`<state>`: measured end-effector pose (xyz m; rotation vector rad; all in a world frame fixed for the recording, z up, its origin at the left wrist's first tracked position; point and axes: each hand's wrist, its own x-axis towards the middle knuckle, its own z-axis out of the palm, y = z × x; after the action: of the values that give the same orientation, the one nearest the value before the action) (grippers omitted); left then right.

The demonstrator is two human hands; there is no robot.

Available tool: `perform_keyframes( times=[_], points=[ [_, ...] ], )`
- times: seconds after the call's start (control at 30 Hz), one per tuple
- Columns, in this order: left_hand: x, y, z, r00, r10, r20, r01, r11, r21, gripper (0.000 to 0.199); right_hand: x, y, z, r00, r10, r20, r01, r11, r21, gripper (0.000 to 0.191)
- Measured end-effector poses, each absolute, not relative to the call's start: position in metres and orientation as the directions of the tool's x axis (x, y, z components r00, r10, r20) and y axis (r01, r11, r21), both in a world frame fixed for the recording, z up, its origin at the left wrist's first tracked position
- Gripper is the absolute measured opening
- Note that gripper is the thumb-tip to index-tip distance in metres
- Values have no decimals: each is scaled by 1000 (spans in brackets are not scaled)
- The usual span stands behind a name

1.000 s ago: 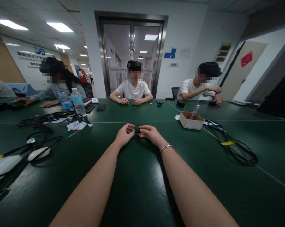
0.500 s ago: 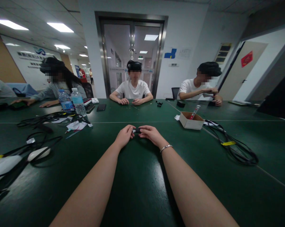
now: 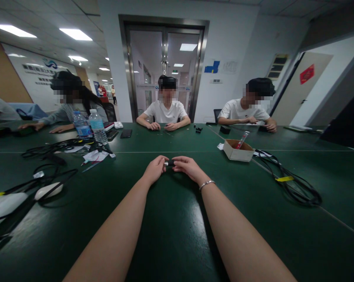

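Observation:
A small black object with a shiny metal end is held between my two hands, just over the green table. The fingers of my left hand are closed on its metal end. My right hand, with a silver bracelet at the wrist, pinches the black end. The fingertips of both hands nearly meet around it, and the object's finer details are too small to make out.
An open box holding a red-and-clear tube stands right of my hands, beside coiled black cable. Left are water bottles, papers, tangled cables and a white mouse. Several people sit around the table.
My hands and the small object stay almost in place. Across the table at the right, a person's raised hand has come down toward the tabletop.

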<state>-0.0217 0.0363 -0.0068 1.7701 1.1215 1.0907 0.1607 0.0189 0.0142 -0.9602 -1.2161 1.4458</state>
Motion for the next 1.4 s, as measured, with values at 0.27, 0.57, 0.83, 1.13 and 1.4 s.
perform_keyframes(
  times=[0.27, 0.57, 0.83, 1.13, 1.4],
  points=[
    [-21, 36, -5, 239, 934, 264, 264, -325, 908, 27, 161, 17, 15, -217, 976, 23, -193, -20, -981, 22],
    [-22, 36, -5, 241, 938, 248, 280, -312, 908, 30, 162, 18, 14, -232, 972, 43, -187, -1, -982, 24],
    [-21, 32, -2, 260, 933, 250, 313, -326, 892, 31, 162, 19, 13, -251, 966, 61, -184, 14, -983, 24],
    [-22, 35, -5, 219, 936, 276, 313, -335, 889, 26, 162, 20, 12, -231, 972, 52, -186, 8, -982, 24],
    [-21, 32, -2, 209, 927, 313, 350, -370, 861, 25, 162, 19, 13, -224, 973, 50, -184, 8, -983, 23]
  ],
)
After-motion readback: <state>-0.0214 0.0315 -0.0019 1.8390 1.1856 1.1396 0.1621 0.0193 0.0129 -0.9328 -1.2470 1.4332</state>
